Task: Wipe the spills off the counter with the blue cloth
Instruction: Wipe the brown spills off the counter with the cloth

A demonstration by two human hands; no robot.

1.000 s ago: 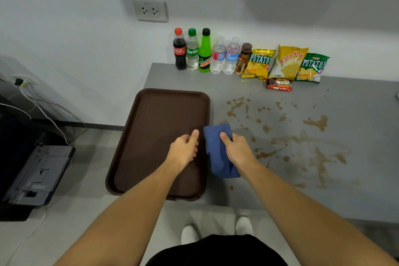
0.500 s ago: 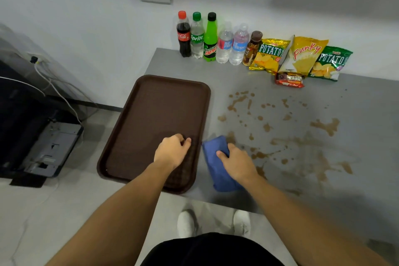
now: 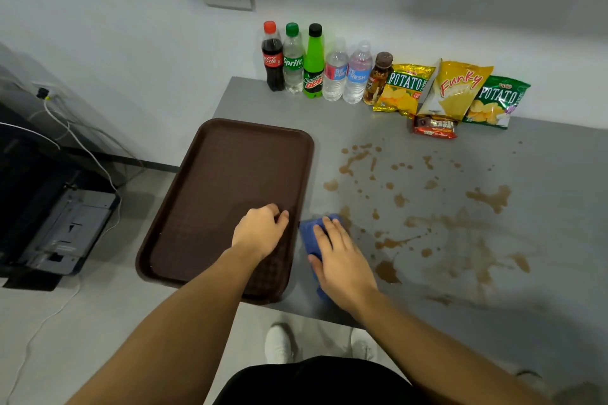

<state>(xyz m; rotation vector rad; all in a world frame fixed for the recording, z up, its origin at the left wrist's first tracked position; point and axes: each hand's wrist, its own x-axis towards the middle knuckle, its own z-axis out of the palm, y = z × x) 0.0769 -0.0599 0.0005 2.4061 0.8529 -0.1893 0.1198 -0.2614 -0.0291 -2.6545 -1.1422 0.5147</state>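
The blue cloth (image 3: 309, 233) lies on the grey counter (image 3: 543, 168) just right of the brown tray. My right hand (image 3: 342, 260) presses flat on top of it, fingers spread, and covers most of it. Brown spills (image 3: 427, 207) spread over the counter to the right of the cloth, some as drops, some smeared. My left hand (image 3: 260, 230) rests curled on the near right part of the brown tray (image 3: 230, 174), with nothing seen in it.
Several drink bottles (image 3: 312, 62) stand in a row at the back wall. Three chip bags (image 3: 457, 92) and a red snack pack (image 3: 434, 126) lie beside them. The tray overhangs the counter's left edge. A black machine (image 3: 49, 207) sits on the floor at left.
My right hand has flattened on the cloth and slid it slightly toward the spills. My left hand drew back onto the tray and curled. The camera view shifted.
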